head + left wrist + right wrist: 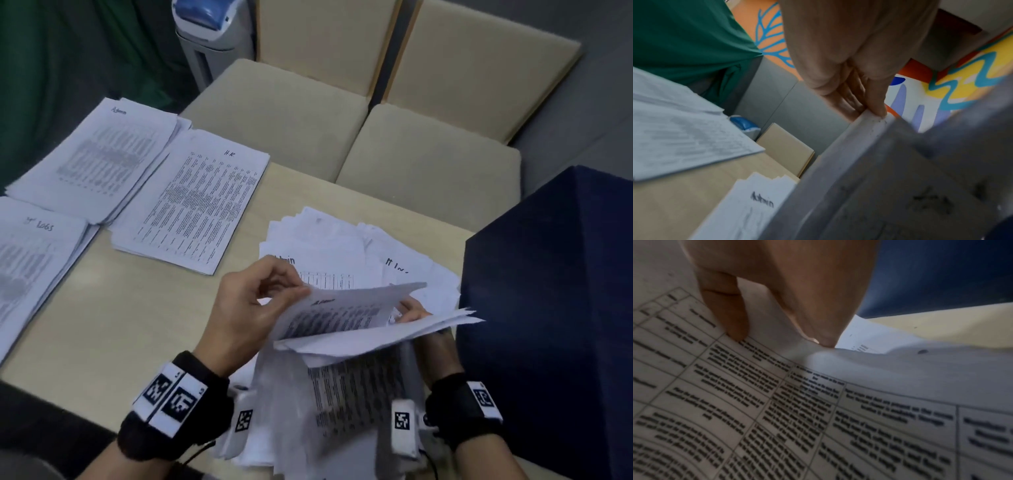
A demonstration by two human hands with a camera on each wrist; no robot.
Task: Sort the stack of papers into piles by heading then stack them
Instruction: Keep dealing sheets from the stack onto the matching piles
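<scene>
Three sorted piles lie at the left of the table: an "Admin" pile (96, 154), an "HR" pile (195, 202) and an "IT Logs" pile (30, 260). A loose unsorted heap (342, 246) sits at centre right, with "Admin" and "IT Logs" sheets on top. My left hand (270, 291) pinches the corner of a lifted sheaf of sheets (352, 315); the left wrist view shows its fingers (875, 104) on the paper edge (869, 123). My right hand (411, 310) holds the same sheaf from the right. Its fingertips (735, 331) press a printed table sheet (818, 418).
A tall dark blue box (555, 308) stands at the table's right edge, close to my right wrist. Two beige chairs (428, 161) are pushed in at the far side. A white and blue appliance (212, 31) stands behind. Bare tabletop (137, 308) lies between the piles and me.
</scene>
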